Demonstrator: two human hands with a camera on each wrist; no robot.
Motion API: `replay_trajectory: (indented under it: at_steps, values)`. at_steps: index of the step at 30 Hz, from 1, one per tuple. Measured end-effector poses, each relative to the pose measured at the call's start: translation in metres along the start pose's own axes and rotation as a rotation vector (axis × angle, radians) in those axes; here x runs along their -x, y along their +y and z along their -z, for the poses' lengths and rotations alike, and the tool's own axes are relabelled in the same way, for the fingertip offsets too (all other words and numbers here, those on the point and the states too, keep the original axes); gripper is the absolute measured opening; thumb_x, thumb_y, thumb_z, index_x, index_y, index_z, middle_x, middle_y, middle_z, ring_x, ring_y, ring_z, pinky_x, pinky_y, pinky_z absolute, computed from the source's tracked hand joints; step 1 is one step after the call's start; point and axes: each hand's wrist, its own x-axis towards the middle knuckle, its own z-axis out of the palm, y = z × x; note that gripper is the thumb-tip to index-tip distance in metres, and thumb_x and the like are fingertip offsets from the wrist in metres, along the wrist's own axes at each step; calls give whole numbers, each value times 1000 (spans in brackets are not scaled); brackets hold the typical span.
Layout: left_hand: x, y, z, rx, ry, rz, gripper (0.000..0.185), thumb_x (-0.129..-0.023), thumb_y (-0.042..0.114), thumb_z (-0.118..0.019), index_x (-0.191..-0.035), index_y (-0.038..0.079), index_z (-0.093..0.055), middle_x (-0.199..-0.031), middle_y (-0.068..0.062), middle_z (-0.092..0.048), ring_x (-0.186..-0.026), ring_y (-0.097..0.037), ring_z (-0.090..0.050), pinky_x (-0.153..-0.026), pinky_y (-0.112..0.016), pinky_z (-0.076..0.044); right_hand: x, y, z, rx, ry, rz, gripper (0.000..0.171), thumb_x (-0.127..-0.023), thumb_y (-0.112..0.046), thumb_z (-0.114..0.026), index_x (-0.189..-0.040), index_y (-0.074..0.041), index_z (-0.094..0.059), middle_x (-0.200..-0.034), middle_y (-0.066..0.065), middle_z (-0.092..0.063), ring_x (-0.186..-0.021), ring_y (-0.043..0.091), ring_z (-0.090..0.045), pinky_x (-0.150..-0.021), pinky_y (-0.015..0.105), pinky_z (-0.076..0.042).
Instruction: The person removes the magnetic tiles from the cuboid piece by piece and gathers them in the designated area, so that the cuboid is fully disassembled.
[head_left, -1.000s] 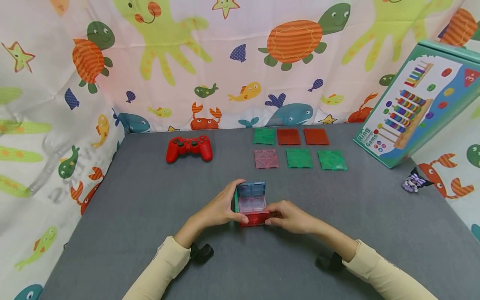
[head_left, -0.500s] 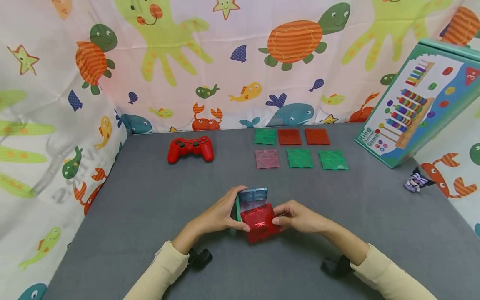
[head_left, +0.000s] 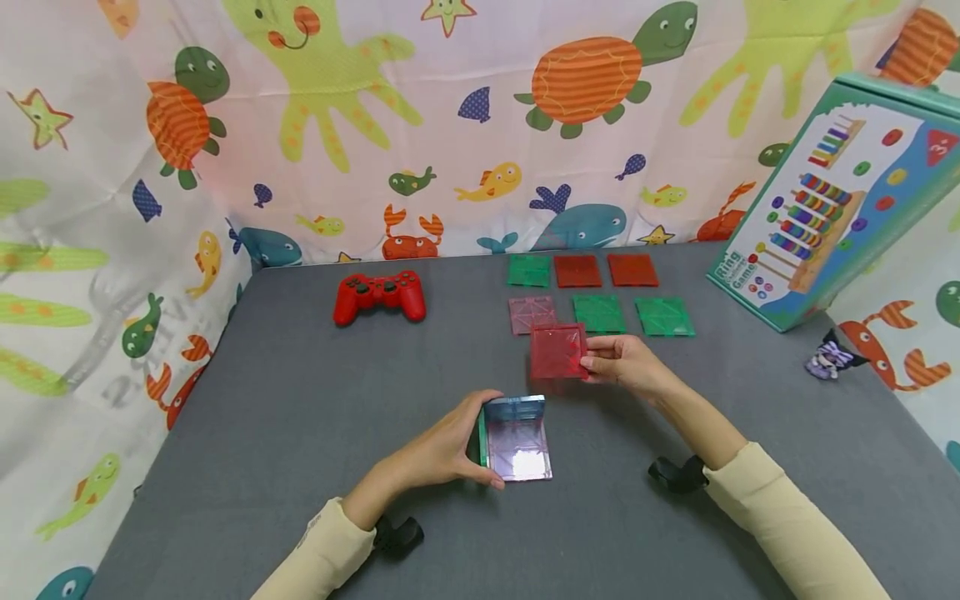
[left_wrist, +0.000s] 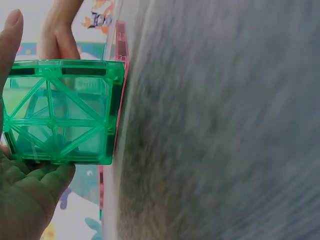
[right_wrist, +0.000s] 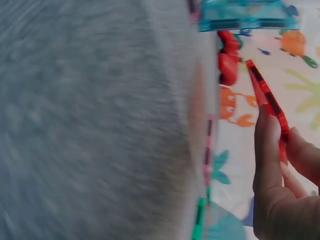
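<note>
My left hand (head_left: 438,446) grips a small build of translucent magnetic tiles at its left side, thumb at the front and fingers at the back. This build has a pale pink base tile (head_left: 519,454), an upright blue tile (head_left: 514,408) at the back and an upright green tile (left_wrist: 51,121) on the left. Its front and right sides stand open. Beyond it to the right, my right hand (head_left: 633,365) pinches a red magnetic tile (head_left: 557,352) by its right edge, held above the table. In the right wrist view the red tile (right_wrist: 269,97) appears edge-on between thumb and fingers.
Behind the red tile lie flat tiles in two rows, among them a pink tile (head_left: 532,315), a green tile (head_left: 598,314) and a dark red tile (head_left: 577,272). A red game controller (head_left: 379,297) lies back left. A toy box (head_left: 832,200) and small figurine (head_left: 832,358) stand right.
My right hand has pulled the red tile off the front of the build and carried it back and rightward. My left hand and the build have shifted slightly nearer.
</note>
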Motion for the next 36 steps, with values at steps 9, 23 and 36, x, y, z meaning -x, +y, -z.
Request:
replay_trajectory:
  at_steps: [9, 23, 36]
  values:
    - [6, 11, -8, -28, -13, -8, 104, -58, 39, -84, -138, 8, -25, -132, -2, -41, -121, -17, -44, -101, -37, -37, -18, 22, -11, 60, -30, -56, 48, -88, 4, -54, -129, 20, -35, -96, 14, -62, -80, 7, -63, -76, 31, -53]
    - [8, 12, -9, -24, -29, 2, 106, -62, 48, -80, -142, 11, -20, -136, -3, -38, -125, -19, -42, -101, -41, -37, -8, 14, -26, 729, 175, 114, 36, -85, -10, -63, -112, 13, -59, -81, 14, -68, -64, 11, -58, -55, 26, -46]
    - [16, 18, -4, 243, -82, 138, 74, -96, 39, -42, -148, 17, 7, -154, -13, -8, -141, -23, -13, -110, -50, -18, 30, -6, -45, 600, -282, 357, 44, -85, -5, -56, -129, 0, -49, -122, 15, -58, -109, 27, -58, -88, 45, -47]
